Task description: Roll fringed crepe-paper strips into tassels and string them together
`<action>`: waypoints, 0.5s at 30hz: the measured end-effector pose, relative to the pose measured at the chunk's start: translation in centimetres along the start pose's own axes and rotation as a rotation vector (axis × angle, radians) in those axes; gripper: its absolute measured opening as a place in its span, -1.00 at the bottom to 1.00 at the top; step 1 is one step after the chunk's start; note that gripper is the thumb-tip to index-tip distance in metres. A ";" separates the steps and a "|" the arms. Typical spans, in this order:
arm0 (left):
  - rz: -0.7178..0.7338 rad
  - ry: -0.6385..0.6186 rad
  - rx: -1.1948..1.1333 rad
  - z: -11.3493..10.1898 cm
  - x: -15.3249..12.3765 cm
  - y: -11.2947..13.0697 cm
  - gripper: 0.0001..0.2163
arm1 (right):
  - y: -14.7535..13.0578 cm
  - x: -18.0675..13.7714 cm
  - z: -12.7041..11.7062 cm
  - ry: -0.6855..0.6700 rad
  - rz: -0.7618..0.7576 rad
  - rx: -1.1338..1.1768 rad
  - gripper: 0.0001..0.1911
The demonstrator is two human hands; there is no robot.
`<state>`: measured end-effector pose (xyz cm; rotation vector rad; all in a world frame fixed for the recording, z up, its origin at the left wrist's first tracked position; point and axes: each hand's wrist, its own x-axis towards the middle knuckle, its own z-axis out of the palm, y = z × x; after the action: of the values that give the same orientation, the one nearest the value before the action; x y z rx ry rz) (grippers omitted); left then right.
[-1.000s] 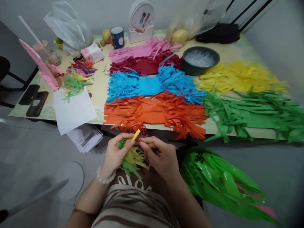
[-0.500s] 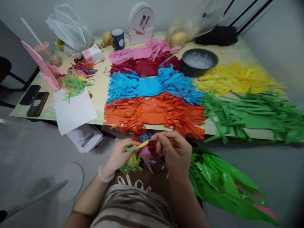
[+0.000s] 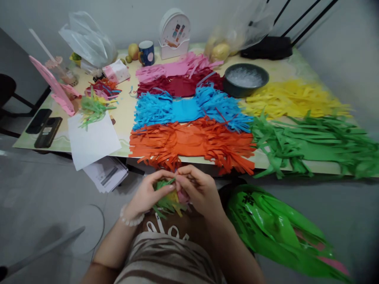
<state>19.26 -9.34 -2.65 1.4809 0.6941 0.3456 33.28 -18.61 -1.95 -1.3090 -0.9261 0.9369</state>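
Above my lap, in front of the table edge, both hands meet at the fingertips. My left hand (image 3: pixel 148 193), with a white beaded bracelet on the wrist, is closed around a bunch of fringed strips (image 3: pixel 168 205) in green, yellow and pink that hangs beneath the fingers. My right hand (image 3: pixel 201 191) pinches at the top of the same bunch, thumb against forefinger. Whatever lies between those fingertips is too small to make out. Just beyond the hands, an orange fringed sheet (image 3: pixel 191 142) hangs partly over the table edge.
Blue (image 3: pixel 186 110), dark red, pink, yellow (image 3: pixel 296 100) and green (image 3: pixel 319 144) fringed sheets cover the table. A dark bowl (image 3: pixel 245 88) stands behind them. Left are white paper (image 3: pixel 93 144), two phones and a pink stand. A green plastic bag (image 3: pixel 266 225) lies by my right arm.
My right hand has moved left and its fingertips now meet those of my left hand. The yellow strip that stood out between the hands is now covered by the fingers.
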 end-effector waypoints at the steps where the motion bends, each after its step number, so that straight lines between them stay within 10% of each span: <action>1: -0.028 0.027 -0.099 0.0 -0.2 0.0 -0.79 | 0.1 0.0 0.0 0.041 -0.002 0.032 -0.82; 7: 0.008 0.392 -0.197 0.3 -0.3 -0.4 -0.74 | 0.4 -0.2 0.5 0.214 -0.054 -0.136 -0.86; 15: 0.195 0.458 0.077 0.6 -0.3 -0.4 -0.86 | 0.1 -0.5 0.7 0.111 -0.002 -0.258 -0.79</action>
<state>19.31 -10.09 -2.98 1.5620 0.9340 0.8333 32.44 -18.84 -2.02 -1.5617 -0.9844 0.7529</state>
